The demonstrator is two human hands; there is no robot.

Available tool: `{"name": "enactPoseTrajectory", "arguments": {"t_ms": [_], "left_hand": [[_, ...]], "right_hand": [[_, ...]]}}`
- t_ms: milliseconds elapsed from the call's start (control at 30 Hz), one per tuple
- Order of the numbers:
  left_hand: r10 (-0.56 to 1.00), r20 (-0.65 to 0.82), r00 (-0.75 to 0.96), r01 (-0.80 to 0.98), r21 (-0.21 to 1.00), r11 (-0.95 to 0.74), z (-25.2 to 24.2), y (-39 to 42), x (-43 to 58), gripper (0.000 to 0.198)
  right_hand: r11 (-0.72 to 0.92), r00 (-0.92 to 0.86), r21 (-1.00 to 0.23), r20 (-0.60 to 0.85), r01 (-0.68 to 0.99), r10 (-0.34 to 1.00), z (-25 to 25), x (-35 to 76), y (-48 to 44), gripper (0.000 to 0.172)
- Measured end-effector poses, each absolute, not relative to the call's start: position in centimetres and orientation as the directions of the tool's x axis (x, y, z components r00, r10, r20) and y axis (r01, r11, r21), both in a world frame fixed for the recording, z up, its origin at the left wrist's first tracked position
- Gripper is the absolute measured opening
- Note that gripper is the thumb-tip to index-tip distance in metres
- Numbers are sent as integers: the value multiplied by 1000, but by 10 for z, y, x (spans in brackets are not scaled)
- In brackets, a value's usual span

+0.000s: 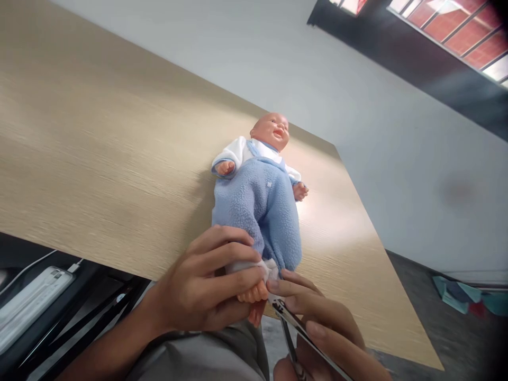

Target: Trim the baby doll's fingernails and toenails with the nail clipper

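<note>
A baby doll in a blue fleece overall with white sleeves lies on its back on the table, head at the far edge. My left hand wraps around one of its legs, where bunched white cloth shows at the ankle. The doll's bare foot sticks out beneath my left fingers, toes toward my right hand. In my right hand is a silver nail clipper. The clipper's head is right beside the toes; I cannot tell whether it touches them.
The light wood table has its near edge close to my lap and its right edge running diagonally. A white power strip with a plugged cable sits at the lower left. Coloured items lie on the floor at right, by the wall.
</note>
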State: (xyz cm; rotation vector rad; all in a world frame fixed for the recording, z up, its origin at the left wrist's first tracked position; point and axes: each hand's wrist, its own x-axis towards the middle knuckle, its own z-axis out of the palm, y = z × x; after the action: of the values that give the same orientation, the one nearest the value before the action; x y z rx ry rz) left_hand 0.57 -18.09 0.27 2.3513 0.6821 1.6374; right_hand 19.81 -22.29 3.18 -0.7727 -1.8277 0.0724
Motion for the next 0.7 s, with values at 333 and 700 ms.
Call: {"name": "enactPoseTrajectory", "arguments": {"t_ms": [333,700], "left_hand": [[499,829,255,268,435,-860,5,-182,8,12],[487,834,259,278,419,-864,5,-181,7,12]], "right_hand": [[753,-184,-459,784,472,593,29,180,-232,16],[734,-251,-467,731,494,634,37,186,-231,24]]}}
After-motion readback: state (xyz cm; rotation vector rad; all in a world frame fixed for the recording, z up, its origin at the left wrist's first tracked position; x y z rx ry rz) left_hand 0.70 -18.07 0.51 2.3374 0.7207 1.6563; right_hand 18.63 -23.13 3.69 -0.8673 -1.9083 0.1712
